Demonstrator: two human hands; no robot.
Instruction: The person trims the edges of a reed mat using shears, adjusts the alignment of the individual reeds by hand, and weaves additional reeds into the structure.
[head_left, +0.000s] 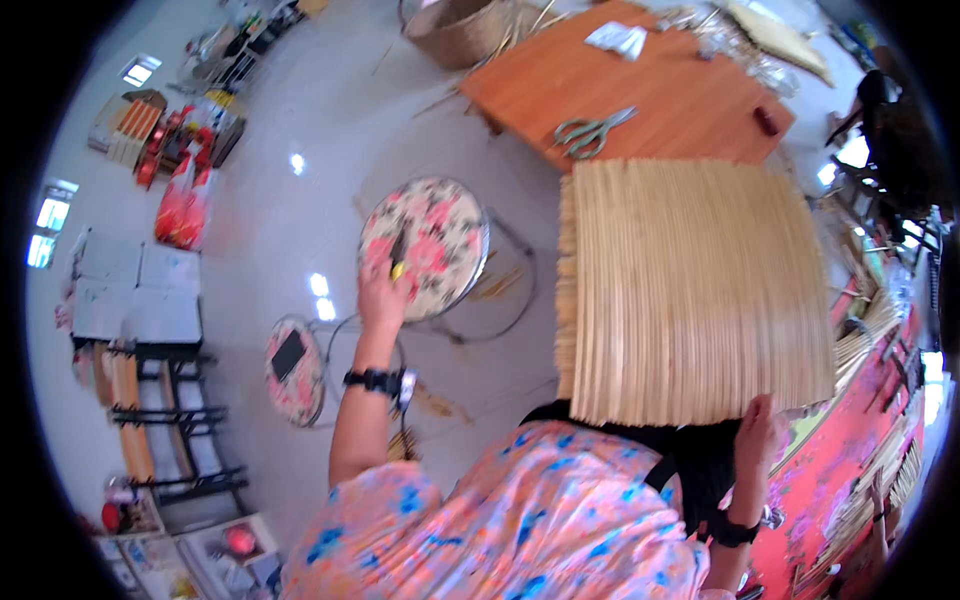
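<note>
My left hand [382,285] reaches onto a round floral-padded stool seat [445,250], its fingers round a small black-and-yellow tool [398,260] that looks like a knife. At the right, my right hand [755,432] grips the lower edge of a panel of many straight, pale straw strips [690,290], whose left edge is uneven. The panel spans from my lap to the orange board. Green-handled scissors [590,135] lie on that board just beyond the panel.
An orange tabletop [640,85] holds a white packet and small items. Behind it stands a woven basket [450,35]. A second floral stool [290,400] carries a dark flat object. Red bags [182,210] and folding frames line the left; straw bundles and red flooring [800,480] lie at right.
</note>
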